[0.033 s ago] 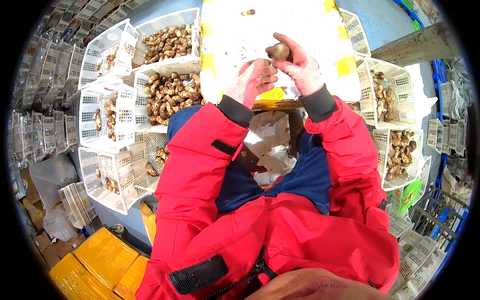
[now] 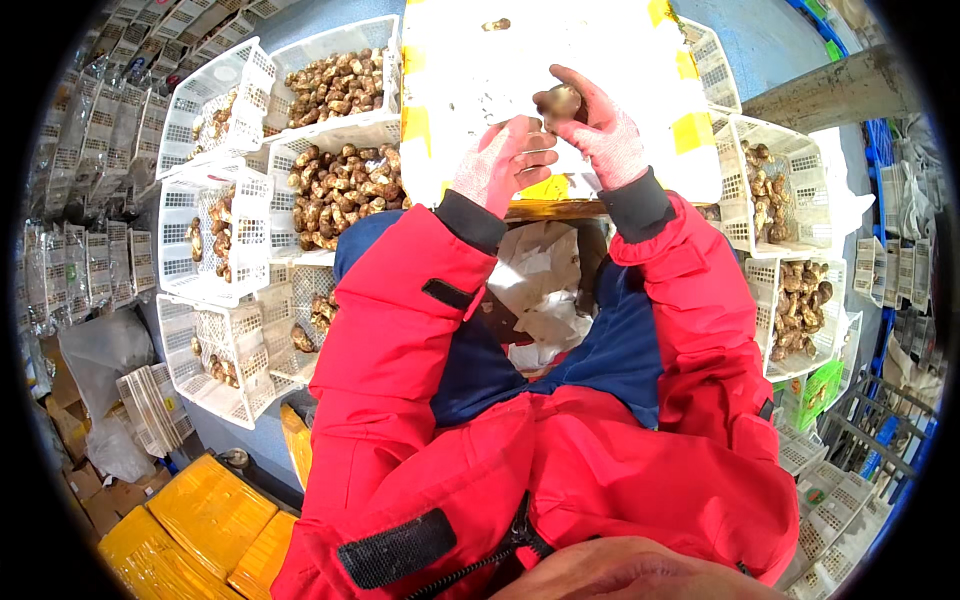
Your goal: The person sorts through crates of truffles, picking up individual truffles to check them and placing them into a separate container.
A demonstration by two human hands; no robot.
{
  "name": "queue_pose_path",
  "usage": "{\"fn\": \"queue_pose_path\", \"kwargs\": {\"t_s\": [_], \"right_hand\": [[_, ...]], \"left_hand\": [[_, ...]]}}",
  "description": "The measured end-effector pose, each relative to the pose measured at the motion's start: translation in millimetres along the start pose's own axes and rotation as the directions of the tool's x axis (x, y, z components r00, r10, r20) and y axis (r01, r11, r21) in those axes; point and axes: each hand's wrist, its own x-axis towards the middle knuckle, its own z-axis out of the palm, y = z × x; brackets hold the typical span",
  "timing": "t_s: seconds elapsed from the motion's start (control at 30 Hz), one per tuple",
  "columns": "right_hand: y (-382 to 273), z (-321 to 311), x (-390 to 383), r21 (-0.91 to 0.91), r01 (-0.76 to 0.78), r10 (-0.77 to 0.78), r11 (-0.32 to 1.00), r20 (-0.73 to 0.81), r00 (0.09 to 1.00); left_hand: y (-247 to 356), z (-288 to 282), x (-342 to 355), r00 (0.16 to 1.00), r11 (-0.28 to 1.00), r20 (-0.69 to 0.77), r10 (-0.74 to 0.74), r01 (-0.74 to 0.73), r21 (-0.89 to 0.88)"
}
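Holding mushroom [image 2: 563, 102] in right hand [image 2: 612, 140] at one o'clock, barely shifting it, seemingly continuing handling; keeping left hand [image 2: 494, 162] at twelve, with unclear grip.

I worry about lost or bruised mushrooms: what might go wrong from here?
Only the right hand seems to grip the held mushroom, above the white surface, so it might slip and drop.
A lone mushroom lies farther out and could be overlooked.
The left knee looks close to a well-filled basket; shifting might jostle it.
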Motion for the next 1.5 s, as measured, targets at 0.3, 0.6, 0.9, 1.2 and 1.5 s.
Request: {"fn": "queue_pose_path", "kwargs": {"t_s": [0.3,0.6,0.9,1.2,1.5], "right_hand": [[-3.9,-12.7,1.3,0.341,-0.181,0.168,0.922,0.069,0.983],[-82.6,-133.6,-106.4,0.022,-0.041,0.045,0.999,-0.242,0.969],[-27.4,-273.7,-274.1,0.073,-0.365,0.272,0.928,-0.802,0.531],[-91.9,-242.4,-105.0,-0.183,-0.172,0.085,0.968,-0.408,0.909],[46.8,-159.8,242.3,-0.691,-0.262,0.44,0.674,0.09,0.894]], "left_hand": [[2.8,-3.2,2.9,0.998,0.986,0.04,-0.048,0.041,0.165],[26.2,-59.3,4.8,0.988,0.999,0.154,-0.021,0.028,-0.044],[34.1,-51.7,4.2,0.996,0.999,0.085,0.041,-0.04,-0.011],[86.7,-34.8,7.9,0.987,0.953,0.083,0.14,-0.157,0.26],[90.9,-75.2,40.1,0.737,-0.287,0.671,0.084,-0.627,0.724]]}}
